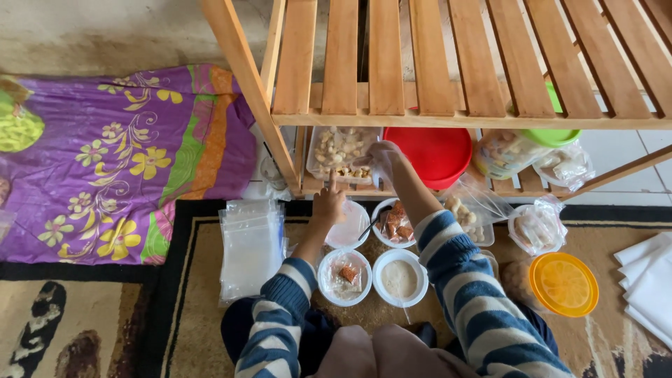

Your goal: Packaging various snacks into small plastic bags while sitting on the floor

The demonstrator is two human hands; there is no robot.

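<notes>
Patterned rug under wooden rack (pixel 448 119). Right hand (pixel 383 155), in a thin clear glove, dips curled into snack tub (pixel 341 155); grasp indiscernible. Left hand (pixel 328 205), one finger raised, holds nothing, beside empty white bowl (pixel 348 225). Three bowls nearer the body already filled; bag stack (pixel 250 246) beyond left hand untouched.

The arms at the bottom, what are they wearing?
Both arms wear a knitted jumper with wide stripes of dark blue and pale grey-white, ending in ribbed dark blue cuffs. The left hand is bare. The right hand looks covered by a thin see-through plastic glove. No rings or watch show.
</notes>
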